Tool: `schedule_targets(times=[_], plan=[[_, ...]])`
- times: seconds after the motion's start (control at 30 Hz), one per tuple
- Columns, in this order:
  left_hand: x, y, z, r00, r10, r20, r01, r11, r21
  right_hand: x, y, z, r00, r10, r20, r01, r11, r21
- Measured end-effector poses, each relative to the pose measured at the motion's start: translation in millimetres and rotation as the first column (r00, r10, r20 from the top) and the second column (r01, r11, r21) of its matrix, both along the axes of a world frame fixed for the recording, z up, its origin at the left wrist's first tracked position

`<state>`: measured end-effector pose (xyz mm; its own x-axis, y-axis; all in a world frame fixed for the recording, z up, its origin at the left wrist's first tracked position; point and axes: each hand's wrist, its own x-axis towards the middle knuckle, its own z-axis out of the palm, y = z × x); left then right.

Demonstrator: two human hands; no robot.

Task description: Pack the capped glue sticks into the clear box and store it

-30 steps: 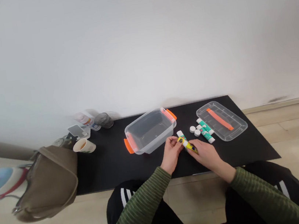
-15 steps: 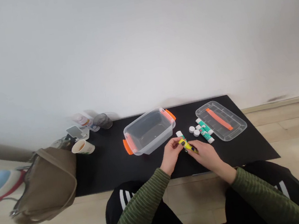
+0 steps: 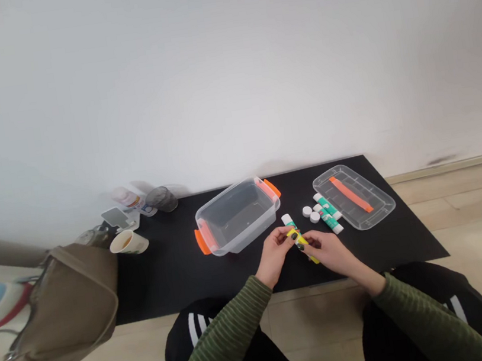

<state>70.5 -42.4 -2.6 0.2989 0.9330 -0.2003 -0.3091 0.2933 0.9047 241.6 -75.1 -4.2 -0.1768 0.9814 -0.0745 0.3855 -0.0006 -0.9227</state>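
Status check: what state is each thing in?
Left hand: closed on the stick
Right hand: closed on the stick
Yellow glue stick: held by both hands
Clear plastic box: open
Clear lid: off, lying on the table
Green glue sticks: lying flat
Round white caps: lying loose
Paper cup: upright, brown liquid inside

Past the hands (image 3: 273, 255) (image 3: 329, 250) — narrow gap between plastic tub (image 3: 237, 217) and caps (image 3: 307, 211)

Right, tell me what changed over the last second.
The left hand and right hand still hold the yellow glue stick. It now seems to tilt more steeply, its lower end showing past the right fingers. Nothing was let go. The clear tub, its lid and the white caps stayed put; only the view shifted slightly.
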Motion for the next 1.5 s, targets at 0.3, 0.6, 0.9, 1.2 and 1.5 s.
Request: schedule_targets(times=[0.3,0.6,0.9,1.2,1.5], plan=[[0.4,4.1,-5.7,0.964,0.104,-0.246,-0.071,0.987,0.142,8.1,19.9,-11.8,0.762,-0.217,0.610,0.106,0.971,0.213],[5.8,5.1,-20.1,0.922,0.089,-0.378,-0.002,0.974,0.225,2.5,26.9,-36.1,0.673,-0.239,0.700,0.114,0.969,0.221],[11.2,3.8,-27.2,0.835,0.154,-0.528,0.109,0.895,0.433,33.8,19.8,-25.5,0.738,-0.291,0.609,0.140,0.949,0.283],[58.2,27.0,-26.7,0.700,0.239,-0.673,0.347,0.710,0.613,61.7,14.2,-19.1,0.576,-0.393,0.717,0.171,0.915,0.364],[84.0,53.8,-32.1,0.463,0.353,-0.813,0.559,0.595,0.577,56.3,20.1,-37.6,0.565,-0.391,0.727,0.162,0.916,0.367]])
